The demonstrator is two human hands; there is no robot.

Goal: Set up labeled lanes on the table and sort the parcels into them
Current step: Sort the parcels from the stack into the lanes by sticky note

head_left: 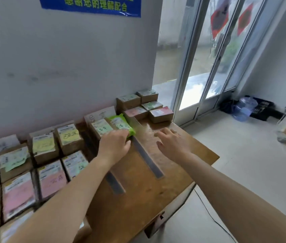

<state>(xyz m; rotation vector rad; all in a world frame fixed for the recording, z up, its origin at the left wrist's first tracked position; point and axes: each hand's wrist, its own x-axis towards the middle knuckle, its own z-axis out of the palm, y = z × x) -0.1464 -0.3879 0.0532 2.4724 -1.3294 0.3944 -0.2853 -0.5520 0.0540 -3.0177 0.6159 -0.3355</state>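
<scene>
Wall (68,67): pale grey, matt, faintly smudged; the table's far edge stands against it.
Floor (244,155): light, smooth and plain.
Doors (208,67): tall glass panes in pale metal frames, with red diamond stickers high up.
Table (156,190): brown wood, worn and glossy, rectangular.
Banner (91,6): blue sheet with yellow-green characters, high on the wall.
Boxes (45,148): brown cardboard blocks in rows over the left of the table, each with a white printed label and a pink, yellow or green note. A smaller cluster (145,106) sits at the far right corner.
Strips (147,158): two dark, flat tape bands running from the far side toward the near edge, marking a lane between them.
Cards (100,114): white, handwritten, propped against the wall behind the boxes.
Jug (244,107): translucent blue plastic, on the floor by the doors, beside a black crate (263,109).
Left hand (115,144): fingers curled over the near end of the pouch, gripping it.
Right hand (172,142): fingers spread and relaxed, holding nothing, over bare wood right of the strips; whether it touches the table cannot be told.
Pouch (121,122): bright green, crinkled soft plastic with a white label, lying at the far end of the lane, beside a green-labelled box and against the right-hand strip.
Ring (174,132): thin band on a right-hand finger.
</scene>
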